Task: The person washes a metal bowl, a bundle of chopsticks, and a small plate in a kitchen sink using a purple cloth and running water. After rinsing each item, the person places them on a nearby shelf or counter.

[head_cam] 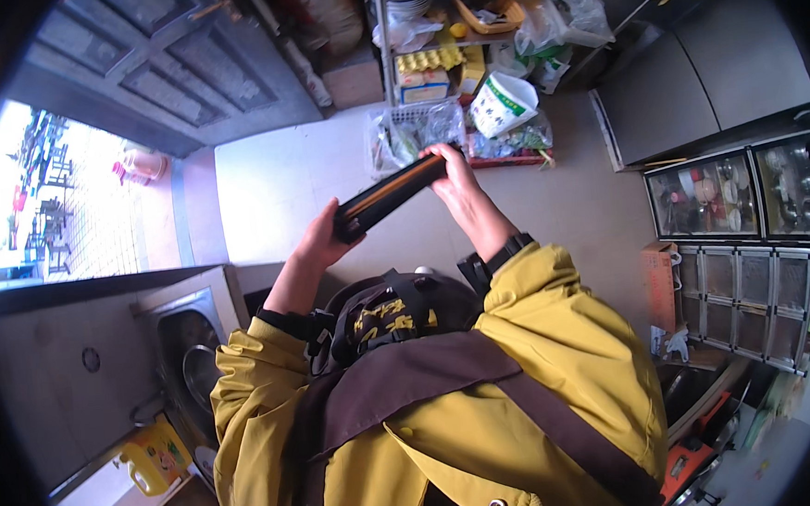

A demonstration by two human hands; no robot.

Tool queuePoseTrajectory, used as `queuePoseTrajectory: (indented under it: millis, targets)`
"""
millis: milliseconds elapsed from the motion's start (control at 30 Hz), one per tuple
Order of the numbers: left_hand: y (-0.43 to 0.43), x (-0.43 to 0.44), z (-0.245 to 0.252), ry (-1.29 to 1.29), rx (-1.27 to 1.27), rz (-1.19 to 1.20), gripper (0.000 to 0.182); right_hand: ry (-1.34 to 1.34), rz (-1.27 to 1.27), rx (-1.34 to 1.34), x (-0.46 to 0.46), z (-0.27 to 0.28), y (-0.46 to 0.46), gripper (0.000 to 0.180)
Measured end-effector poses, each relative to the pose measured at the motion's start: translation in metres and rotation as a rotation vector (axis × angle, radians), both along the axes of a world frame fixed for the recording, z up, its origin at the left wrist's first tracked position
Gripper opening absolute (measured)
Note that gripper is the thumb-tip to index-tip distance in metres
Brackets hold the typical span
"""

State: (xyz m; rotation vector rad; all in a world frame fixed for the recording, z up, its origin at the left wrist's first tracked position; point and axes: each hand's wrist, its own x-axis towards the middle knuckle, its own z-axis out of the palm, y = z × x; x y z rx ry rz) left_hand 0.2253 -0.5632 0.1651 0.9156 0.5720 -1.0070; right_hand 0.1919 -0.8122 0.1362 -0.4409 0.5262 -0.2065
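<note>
My left hand [324,233] and my right hand [452,173] hold a long black container [412,191] by its two ends, out in front of my body. It tilts, with its right end farther from me. One or more thin orange-brown sticks [390,186] run along it; I cannot tell exactly what they are. My right fingers curl over the far end, while the left thumb lies along the near end. Past the container, a white plastic basket [379,143] with bagged vegetables stands on the floor.
A white bucket [504,104] bearing writing tops a red crate [511,161]. Behind stands a shelf rack [385,42] with bowls and egg trays. An open doorway [88,196] is left, near a metal sink [187,322] and yellow jug [154,456]. Glass-fronted cabinets [704,196] line the right.
</note>
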Motion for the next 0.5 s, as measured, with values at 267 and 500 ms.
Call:
queuePoseTrajectory:
  millis: [267,500]
  targets:
    - [-0.12,0.074,-0.026,-0.007,0.052,-0.426,0.051,0.178,-0.34,0.081,-0.012,-0.038,-0.137,0.004]
    - [-0.21,0.175,-0.032,-0.131,-0.156,-0.61,0.057,0.203,-0.523,0.175,0.033,-0.006,-0.225,0.007]
